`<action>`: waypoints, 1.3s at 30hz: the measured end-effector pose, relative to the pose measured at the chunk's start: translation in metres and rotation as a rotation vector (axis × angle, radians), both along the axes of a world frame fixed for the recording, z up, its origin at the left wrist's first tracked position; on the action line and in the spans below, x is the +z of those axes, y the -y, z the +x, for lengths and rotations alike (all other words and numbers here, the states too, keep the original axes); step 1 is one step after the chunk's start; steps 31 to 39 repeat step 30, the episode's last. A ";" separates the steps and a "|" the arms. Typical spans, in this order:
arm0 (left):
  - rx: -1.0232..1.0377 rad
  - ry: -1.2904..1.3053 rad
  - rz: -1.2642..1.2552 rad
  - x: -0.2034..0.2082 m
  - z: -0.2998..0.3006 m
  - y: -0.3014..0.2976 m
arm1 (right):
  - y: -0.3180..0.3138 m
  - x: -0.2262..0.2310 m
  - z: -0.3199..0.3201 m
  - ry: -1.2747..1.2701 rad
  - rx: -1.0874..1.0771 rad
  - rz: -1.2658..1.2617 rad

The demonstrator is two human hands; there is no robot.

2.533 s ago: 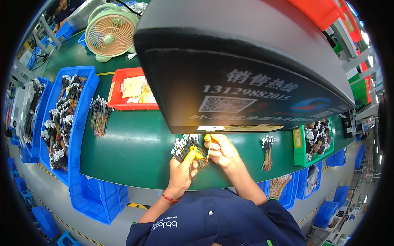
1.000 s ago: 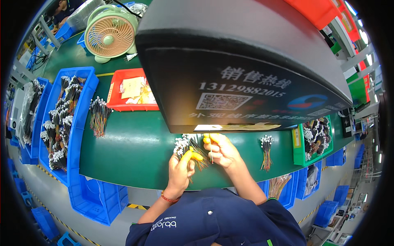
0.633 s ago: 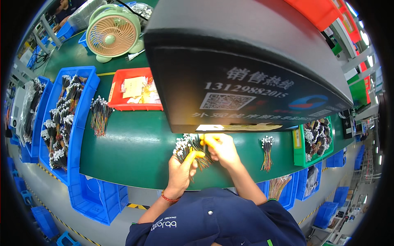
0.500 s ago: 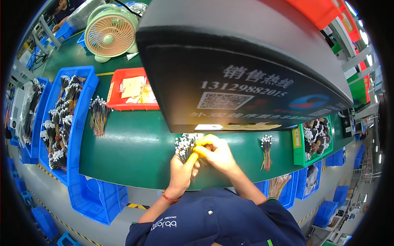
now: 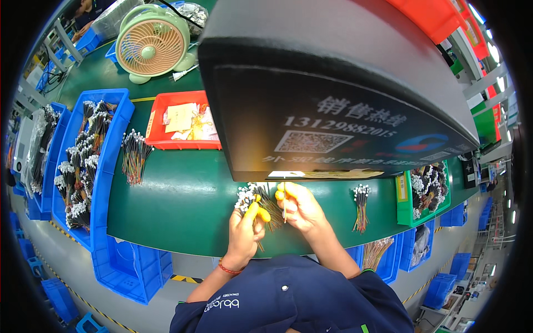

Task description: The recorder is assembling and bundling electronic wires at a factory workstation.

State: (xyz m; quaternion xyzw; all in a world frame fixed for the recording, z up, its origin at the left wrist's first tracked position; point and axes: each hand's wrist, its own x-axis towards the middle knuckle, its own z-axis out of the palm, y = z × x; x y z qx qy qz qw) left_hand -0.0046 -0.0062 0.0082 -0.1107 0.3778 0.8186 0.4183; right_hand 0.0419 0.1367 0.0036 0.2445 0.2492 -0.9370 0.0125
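My left hand (image 5: 244, 230), yellow covers on its fingertips, is closed round a bundle of wire leads (image 5: 246, 197) with white connectors at the far end. To its right, my right hand (image 5: 304, 208) pinches a thin, pale, slender piece (image 5: 285, 211) between thumb and yellow-covered forefinger; whether it is a wire or a tool I cannot tell. Dark wires (image 5: 273, 213) show on the green table between the hands. On the right lies a small bundle of wire leads (image 5: 360, 206), apart from my hand. A larger bundle of wire leads (image 5: 135, 157) rests at the left.
A large black box-shaped machine (image 5: 333, 83) overhangs the table just beyond my hands. Blue bins of wires (image 5: 126, 116) flank the left side, a red tray (image 5: 161, 145) sits behind them, and a green bin (image 5: 404, 208) stands right. A fan (image 5: 150, 47) is far left.
My hands have drawn apart. The right has moved slightly right with the slender piece upright in its pinch; the left keeps the bundle. The view has shifted slightly.
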 end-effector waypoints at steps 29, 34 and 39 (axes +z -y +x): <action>0.138 -0.380 -0.061 0.008 -0.014 0.040 | 0.052 -0.013 -0.013 0.254 0.287 2.130; 0.136 -0.367 -0.020 0.007 -0.013 0.039 | 0.052 -0.018 -0.012 0.279 0.344 2.120; 0.136 -0.367 -0.020 0.007 -0.013 0.039 | 0.052 -0.018 -0.012 0.279 0.344 2.120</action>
